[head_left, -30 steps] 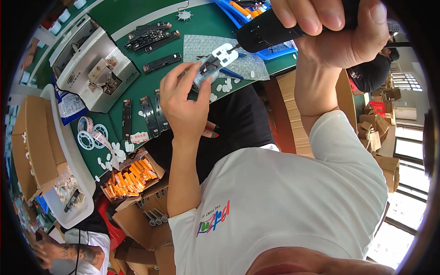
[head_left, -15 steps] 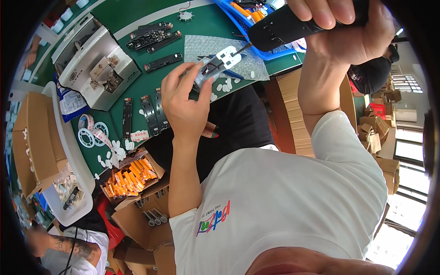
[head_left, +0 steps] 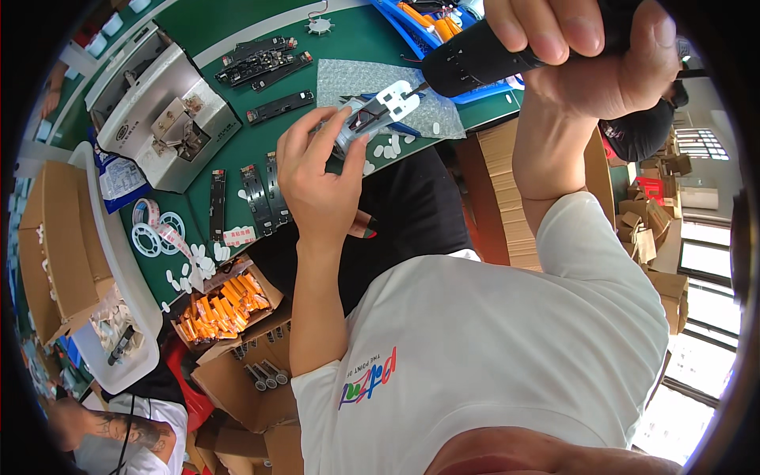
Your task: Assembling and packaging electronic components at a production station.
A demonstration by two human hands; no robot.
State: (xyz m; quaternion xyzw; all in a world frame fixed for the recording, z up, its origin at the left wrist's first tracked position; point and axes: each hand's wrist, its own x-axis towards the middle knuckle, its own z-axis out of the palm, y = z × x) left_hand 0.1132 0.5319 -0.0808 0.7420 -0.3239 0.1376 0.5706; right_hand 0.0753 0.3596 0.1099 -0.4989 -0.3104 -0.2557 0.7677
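Black handheld driver [head_left: 483,62] sits slightly farther left than 0.5 s ago, wrapped in the right hand [head_left: 590,87]; its bit is at the white end piece [head_left: 398,98] of the grey housing [head_left: 348,137]. Bit contact cannot be confirmed. Left hand [head_left: 323,178] pinches the housing steady above the near side of the green table [head_left: 293,79]. Judgement: driver work continues, completion unverified.
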